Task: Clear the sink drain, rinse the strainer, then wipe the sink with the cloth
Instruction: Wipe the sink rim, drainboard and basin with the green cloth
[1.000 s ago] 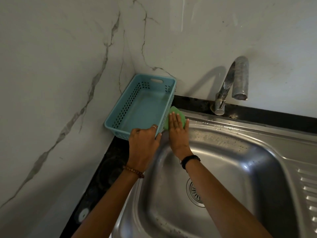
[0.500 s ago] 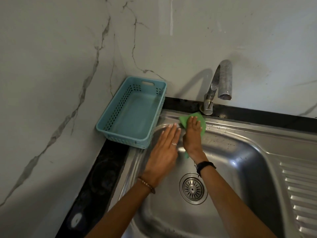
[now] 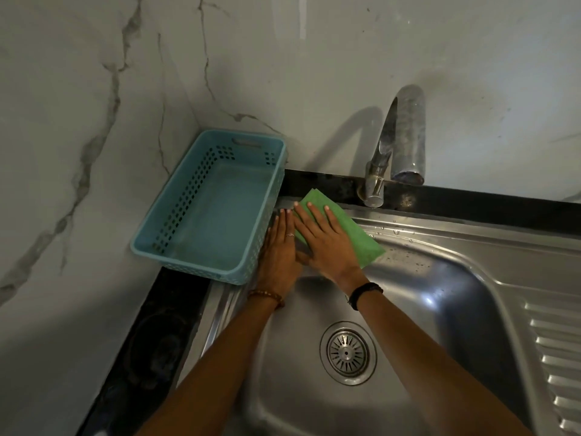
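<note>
- Both hands lie flat: right hand (image 3: 327, 243) presses the green cloth (image 3: 361, 243) onto the sink (image 3: 440, 247) rim; left hand (image 3: 278, 253) rests beside it, holding nothing.
- Since a moment ago the cloth has slid back toward the basket (image 3: 213, 209) corner; wiping continues, strainer (image 3: 347, 352) apparently seated.

glossy steel sink (image 3: 440, 247), plastic basket (image 3: 176, 256) (perforated)

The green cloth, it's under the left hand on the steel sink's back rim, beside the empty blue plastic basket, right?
Not quite. In the head view the flat green cloth lies under the right hand, not the left, on the steel sink's back rim, beside the empty blue plastic basket.
</note>
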Tool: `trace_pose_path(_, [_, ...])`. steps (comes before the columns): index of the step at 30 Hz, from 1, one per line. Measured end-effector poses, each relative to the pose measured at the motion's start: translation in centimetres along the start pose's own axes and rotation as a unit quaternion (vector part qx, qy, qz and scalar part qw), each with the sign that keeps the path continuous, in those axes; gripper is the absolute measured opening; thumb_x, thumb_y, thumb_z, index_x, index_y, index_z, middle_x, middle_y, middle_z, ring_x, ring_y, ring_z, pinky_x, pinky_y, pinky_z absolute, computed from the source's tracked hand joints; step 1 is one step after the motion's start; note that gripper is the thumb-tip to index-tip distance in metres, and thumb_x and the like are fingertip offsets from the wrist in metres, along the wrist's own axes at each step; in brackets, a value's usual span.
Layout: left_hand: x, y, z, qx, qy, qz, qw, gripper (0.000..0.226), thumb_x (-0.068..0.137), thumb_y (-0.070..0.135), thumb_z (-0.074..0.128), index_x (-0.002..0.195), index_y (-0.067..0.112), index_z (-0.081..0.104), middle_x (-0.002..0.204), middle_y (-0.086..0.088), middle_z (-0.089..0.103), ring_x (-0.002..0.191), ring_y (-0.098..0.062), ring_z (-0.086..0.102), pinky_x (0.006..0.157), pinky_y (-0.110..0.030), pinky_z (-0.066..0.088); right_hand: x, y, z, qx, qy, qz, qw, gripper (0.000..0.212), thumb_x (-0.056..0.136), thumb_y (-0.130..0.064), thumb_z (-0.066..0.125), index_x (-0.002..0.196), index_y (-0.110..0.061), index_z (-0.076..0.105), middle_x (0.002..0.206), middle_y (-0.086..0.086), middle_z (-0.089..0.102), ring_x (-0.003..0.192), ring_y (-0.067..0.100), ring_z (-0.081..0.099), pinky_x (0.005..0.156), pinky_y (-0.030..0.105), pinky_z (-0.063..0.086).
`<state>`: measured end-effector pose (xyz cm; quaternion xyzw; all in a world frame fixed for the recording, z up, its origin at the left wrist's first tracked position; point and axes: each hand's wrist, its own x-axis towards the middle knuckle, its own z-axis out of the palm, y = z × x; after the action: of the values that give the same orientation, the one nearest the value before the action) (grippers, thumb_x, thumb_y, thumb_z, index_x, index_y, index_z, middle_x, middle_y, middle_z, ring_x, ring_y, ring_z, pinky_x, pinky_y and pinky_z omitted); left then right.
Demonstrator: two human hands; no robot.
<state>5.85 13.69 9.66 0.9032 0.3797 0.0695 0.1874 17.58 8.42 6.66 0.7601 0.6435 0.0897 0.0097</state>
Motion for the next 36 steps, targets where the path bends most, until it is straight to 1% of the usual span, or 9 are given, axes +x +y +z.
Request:
trace_pose_path(4, [0.2,-0.4,0.3,-0.023,-0.008,0.011,1.000,0.080,0.085,0.003,0.045,0.145,0.007,-0.008,0.157,-0.010,-0.006,0.145,-0.019,-0.006,0.117,-0.028,-0.007,-0.4,0.7,0.8,-0.054,0.024,0.028,0.998,0.058,0.094,-0.050,0.027,0.145,-0.023,0.030,0.151,-0.002,0.035,0.138,0.019,0.035,0.114,0.051,0.019])
trace_pose_path(9, [-0.1,-0.6,0.2,0.053,-0.015,0.047,0.997,0.088,0.083,0.014,0.053,0.145,0.011,-0.009,0.157,-0.011,-0.010,0.145,-0.024,-0.010,0.118,-0.033,-0.007,-4.0,4.3,1.3,-0.082,0.033,0.086,0.992,0.056,0.094,-0.049,0.020,0.146,-0.026,0.024,0.151,-0.003,0.036,0.137,0.022,0.036,0.112,0.055,0.021])
trace_pose_path(16, [-0.3,-0.5,0.0,0.066,-0.022,0.053,0.996,0.092,0.081,0.014,0.056,0.146,0.015,-0.010,0.156,-0.012,-0.014,0.144,-0.024,-0.014,0.114,-0.030,-0.013,-9.0,8.2,0.5,-0.094,0.061,0.136,0.984,0.055,0.091,-0.034,0.041,0.144,-0.023,0.030,0.148,0.005,0.040,0.135,0.031,0.039,0.104,0.065,0.018])
trace_pose_path(18, [-0.2,-0.6,0.1,0.065,-0.025,0.051,0.996,0.093,0.082,0.018,0.056,0.145,0.014,-0.012,0.156,-0.013,-0.015,0.144,-0.024,-0.014,0.112,-0.028,-0.016,-9.6,7.8,0.1,-0.081,0.063,0.171,0.980,0.054,0.091,-0.032,0.043,0.142,-0.019,0.035,0.147,0.009,0.041,0.134,0.035,0.039,0.103,0.067,0.019])
trace_pose_path(22, [0.0,-0.5,0.3,0.053,-0.027,0.047,0.997,0.097,0.081,0.033,0.058,0.145,0.013,-0.011,0.156,-0.013,-0.014,0.145,-0.023,-0.012,0.112,-0.028,-0.015,-8.0,4.1,-1.0,0.006,0.068,0.250,0.966,0.050,0.094,-0.028,0.027,0.140,-0.014,0.040,0.146,0.014,0.042,0.133,0.039,0.038,0.102,0.068,0.020])
trace_pose_path(25, [0.2,-0.6,0.2,0.048,-0.038,0.050,0.997,0.099,0.079,0.038,0.059,0.146,0.014,-0.010,0.156,-0.012,-0.014,0.145,-0.023,-0.011,0.113,-0.028,-0.014,-5.4,1.4,-1.4,0.046,0.058,0.208,0.975,0.049,0.095,-0.027,0.027,0.140,-0.015,0.041,0.146,0.012,0.041,0.134,0.037,0.037,0.104,0.064,0.021])
trace_pose_path(28, [0.3,-0.7,0.1,0.053,-0.044,0.054,0.996,0.099,0.079,0.038,0.059,0.146,0.014,-0.011,0.156,-0.012,-0.014,0.145,-0.023,-0.011,0.114,-0.028,-0.013,-3.0,0.0,-1.3,0.063,0.055,0.164,0.983,0.048,0.094,-0.027,0.039,0.141,-0.017,0.039,0.148,0.010,0.039,0.136,0.035,0.035,0.108,0.061,0.015])
trace_pose_path(31, [0.2,-0.5,0.1,0.074,-0.037,0.056,0.995,0.098,0.081,0.038,0.058,0.145,0.011,-0.011,0.156,-0.012,-0.012,0.145,-0.023,-0.011,0.115,-0.031,-0.011,-1.3,0.0,-1.3,0.057,0.024,0.110,0.992,0.052,0.094,-0.028,0.048,0.143,-0.019,0.036,0.150,0.011,0.037,0.135,0.037,0.037,0.112,0.057,0.018])
trace_pose_path(36, [0.4,-0.4,-0.4,0.069,-0.078,0.054,0.993,0.103,0.078,0.031,0.065,0.145,0.007,-0.009,0.156,-0.015,-0.013,0.145,-0.024,-0.011,0.116,-0.034,-0.009,-0.6,0.8,-1.0,0.034,-0.016,0.055,0.998,0.055,0.101,-0.037,0.027,0.150,-0.020,0.010,0.158,0.008,0.013,0.143,0.034,0.021,0.117,0.051,0.006])
